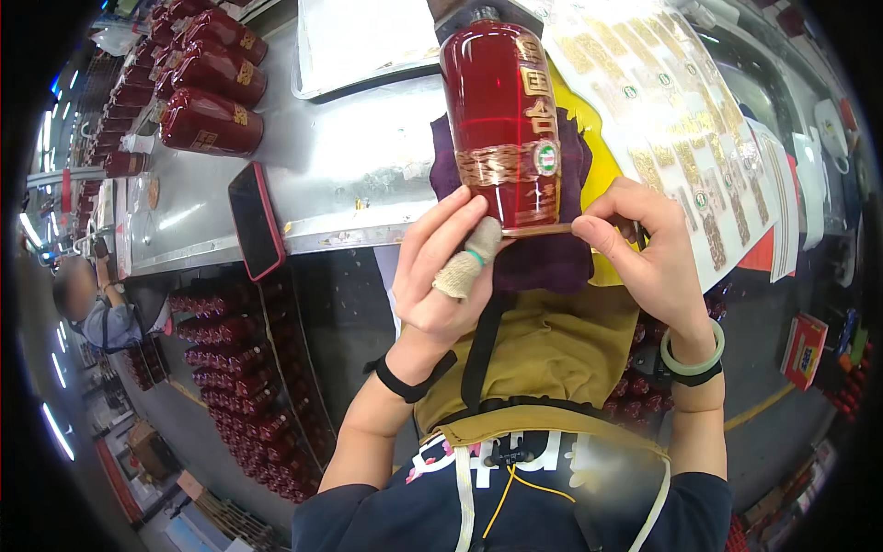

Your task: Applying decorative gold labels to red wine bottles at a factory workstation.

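Note:
A glossy dark red bottle (497, 101) with gold lettering, a gold textured band and a round green-and-white mark lies on a purple cloth (575, 262), neck away from me. My left hand (441, 262) is closed against the bottle's lower left side; a cloth finger cover (457, 276) with a green band is on one finger. A thin gold-brown strip (543, 229) runs along the bottle's base. My right hand (644, 235) pinches the strip's right end between thumb and finger. What the left fingertips press at the base is partly hidden.
Sheets of gold stickers (681, 120) spread over the right of the metal table (359, 175), beside yellow material (598, 129). A phone (256, 221) lies at the front edge. More red bottles (216, 120) lie back left. A white tray (359, 46) is behind; another person (110, 308) is far left.

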A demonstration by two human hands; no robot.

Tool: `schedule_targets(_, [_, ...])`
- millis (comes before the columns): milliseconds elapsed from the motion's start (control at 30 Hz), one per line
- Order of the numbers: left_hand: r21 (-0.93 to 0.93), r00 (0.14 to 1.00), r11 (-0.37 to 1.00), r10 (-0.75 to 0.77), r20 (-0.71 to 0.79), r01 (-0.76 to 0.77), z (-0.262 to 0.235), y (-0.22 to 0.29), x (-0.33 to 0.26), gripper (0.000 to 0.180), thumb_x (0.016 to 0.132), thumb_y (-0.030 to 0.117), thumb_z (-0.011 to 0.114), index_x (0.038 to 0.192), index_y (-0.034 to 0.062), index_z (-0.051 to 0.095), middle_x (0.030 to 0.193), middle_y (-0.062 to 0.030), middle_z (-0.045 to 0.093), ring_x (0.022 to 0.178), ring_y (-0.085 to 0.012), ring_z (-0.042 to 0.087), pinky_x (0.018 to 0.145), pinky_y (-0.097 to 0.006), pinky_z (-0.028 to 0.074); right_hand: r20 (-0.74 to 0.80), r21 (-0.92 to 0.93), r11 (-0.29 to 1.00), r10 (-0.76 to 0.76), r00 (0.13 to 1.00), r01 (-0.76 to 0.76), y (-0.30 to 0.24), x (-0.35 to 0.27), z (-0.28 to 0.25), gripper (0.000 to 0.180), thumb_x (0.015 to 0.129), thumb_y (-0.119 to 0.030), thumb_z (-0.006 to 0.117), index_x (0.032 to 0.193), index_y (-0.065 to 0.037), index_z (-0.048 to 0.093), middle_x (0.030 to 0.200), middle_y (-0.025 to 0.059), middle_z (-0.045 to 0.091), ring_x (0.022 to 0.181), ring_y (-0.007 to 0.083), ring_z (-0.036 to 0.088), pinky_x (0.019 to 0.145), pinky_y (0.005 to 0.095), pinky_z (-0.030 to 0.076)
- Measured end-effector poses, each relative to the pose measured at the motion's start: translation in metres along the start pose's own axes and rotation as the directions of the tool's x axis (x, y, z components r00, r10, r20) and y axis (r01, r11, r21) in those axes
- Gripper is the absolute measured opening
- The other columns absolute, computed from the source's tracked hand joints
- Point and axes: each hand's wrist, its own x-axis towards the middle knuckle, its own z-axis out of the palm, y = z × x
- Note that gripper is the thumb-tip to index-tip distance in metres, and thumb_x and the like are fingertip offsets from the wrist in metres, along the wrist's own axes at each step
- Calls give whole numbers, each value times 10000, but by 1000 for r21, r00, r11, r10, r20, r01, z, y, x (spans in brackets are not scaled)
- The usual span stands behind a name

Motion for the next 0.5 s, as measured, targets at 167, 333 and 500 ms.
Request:
schedule_targets(167, [21,992,993,-114,49,113,-6,4,-2,391,730,-127,842,1098,-126,710,1145,-214,741,1063,-352,728,911,-380,619,-18,27,999,-24,1000,24,4,1,3,175,905,-129,773,868,30,710,739,96,641,676,178,569,638,324,429])
schedule_targets(333, [130,993,991,-8,120,-8,-8,8,1,289,764,-141,796,1043,-142,721,1194,-227,730,1088,-373,705,907,-410,614,-6,17,1000,6,1000,-6,4,1,1,174,907,-130,769,874,31,713,741,95,641,678,174,567,639,323,429])
schedule_targets(500, [100,987,995,5,162,-22,-6,15,8,244,785,-89,803,1020,-43,757,1230,-167,723,1153,-340,666,882,-383,619,-7,31,998,58,998,-58,6,2,4,174,908,-135,769,876,28,715,743,93,640,677,173,563,640,323,428])
